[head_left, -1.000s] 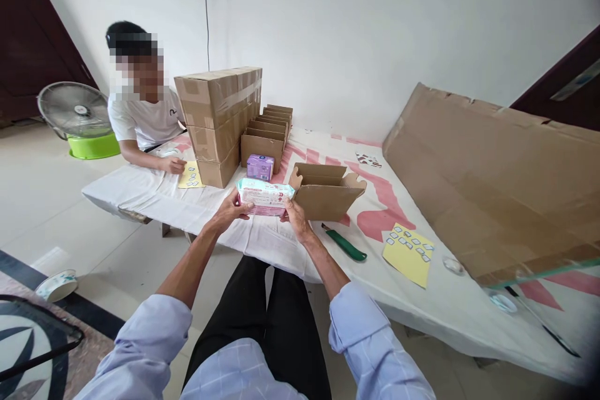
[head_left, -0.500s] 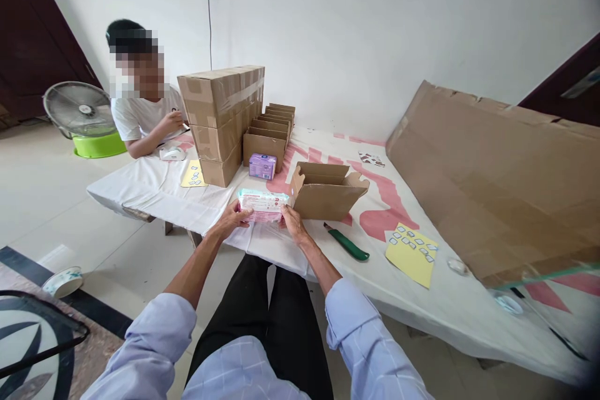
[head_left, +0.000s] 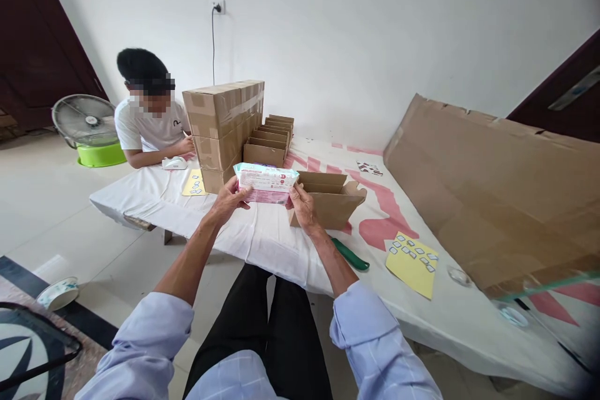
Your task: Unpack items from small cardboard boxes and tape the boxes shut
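Observation:
A pink and white soft plastic packet with a pale green top edge and printed text is held up over the table's front. My left hand grips its left end, thumb on the near face. Around the right end my right hand is closed, also thumb in front. Just behind and right of that hand stands an open cardboard box with its flaps up. A green-handled utility knife lies by my right forearm, its blade end hidden. The purple pack behind the held packet is almost wholly covered.
Stacked taped cartons stand at the left, beside a row of open boxes. A person leans on the table's far left. Yellow sticker sheets lie on the cloth. A large cardboard sheet leans at the right.
Both hands have raised the packet from near the tabletop, and it now covers most of the purple pack. The person at the left has lowered their head and forearm.

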The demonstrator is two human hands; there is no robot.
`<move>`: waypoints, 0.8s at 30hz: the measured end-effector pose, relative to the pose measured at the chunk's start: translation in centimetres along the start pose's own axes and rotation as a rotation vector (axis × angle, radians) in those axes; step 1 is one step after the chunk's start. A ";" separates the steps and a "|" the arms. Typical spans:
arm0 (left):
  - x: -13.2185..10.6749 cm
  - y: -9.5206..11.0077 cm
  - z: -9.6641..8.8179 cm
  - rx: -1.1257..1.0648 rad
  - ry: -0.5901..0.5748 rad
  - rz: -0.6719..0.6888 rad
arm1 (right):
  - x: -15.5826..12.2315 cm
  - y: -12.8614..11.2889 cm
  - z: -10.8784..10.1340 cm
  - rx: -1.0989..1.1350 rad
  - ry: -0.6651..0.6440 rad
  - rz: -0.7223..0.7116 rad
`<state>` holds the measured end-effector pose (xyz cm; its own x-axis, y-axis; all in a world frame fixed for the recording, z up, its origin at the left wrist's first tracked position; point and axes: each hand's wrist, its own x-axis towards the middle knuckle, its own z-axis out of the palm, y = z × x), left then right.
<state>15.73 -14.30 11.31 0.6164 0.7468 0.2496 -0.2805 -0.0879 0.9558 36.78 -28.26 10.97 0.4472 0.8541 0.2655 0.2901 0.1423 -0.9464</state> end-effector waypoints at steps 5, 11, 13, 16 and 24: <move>0.1 1.1 0.6 -0.021 -0.005 0.039 | -0.3 -1.6 -0.5 -0.013 0.080 -0.121; -0.3 1.8 0.9 -0.016 -0.030 0.050 | -0.2 -1.0 -0.7 0.064 0.096 -0.146; -0.4 1.7 0.9 -0.017 -0.038 0.036 | -0.2 -0.3 -0.6 0.093 0.090 -0.154; -0.2 1.3 0.6 -0.022 -0.043 0.012 | -0.1 0.5 -0.4 0.113 0.077 -0.155; 3.2 2.1 0.5 -0.083 -0.076 0.061 | 3.8 -0.7 -0.9 0.079 0.077 -0.208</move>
<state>17.54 -12.41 14.18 0.6496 0.6892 0.3210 -0.3769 -0.0747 0.9232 39.00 -25.57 12.76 0.4483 0.7622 0.4669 0.3173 0.3526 -0.8803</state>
